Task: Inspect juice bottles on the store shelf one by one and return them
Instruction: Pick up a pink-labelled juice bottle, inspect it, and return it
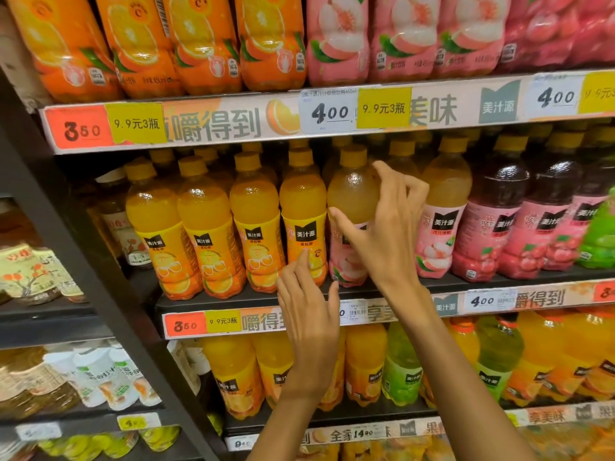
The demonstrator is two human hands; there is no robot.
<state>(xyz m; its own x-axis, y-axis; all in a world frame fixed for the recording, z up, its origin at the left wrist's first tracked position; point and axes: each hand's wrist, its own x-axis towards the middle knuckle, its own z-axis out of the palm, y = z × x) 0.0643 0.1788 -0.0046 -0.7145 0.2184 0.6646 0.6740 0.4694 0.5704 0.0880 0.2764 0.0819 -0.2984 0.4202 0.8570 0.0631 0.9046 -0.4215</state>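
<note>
Here, peach juice bottle (352, 207), pale juice, upright.

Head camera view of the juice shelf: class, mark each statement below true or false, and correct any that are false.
1. The right hand reaches for a peach bottle with a pink label. True.
2. The left hand is holding a green bottle. False: it holds nothing; its fingertips are at an orange juice bottle.
3. The peach bottle stands on the middle shelf. True.
4. The peach bottle's cap is red. False: it is yellow.
5. The price tag at the upper left reads 3.50. True.
</note>
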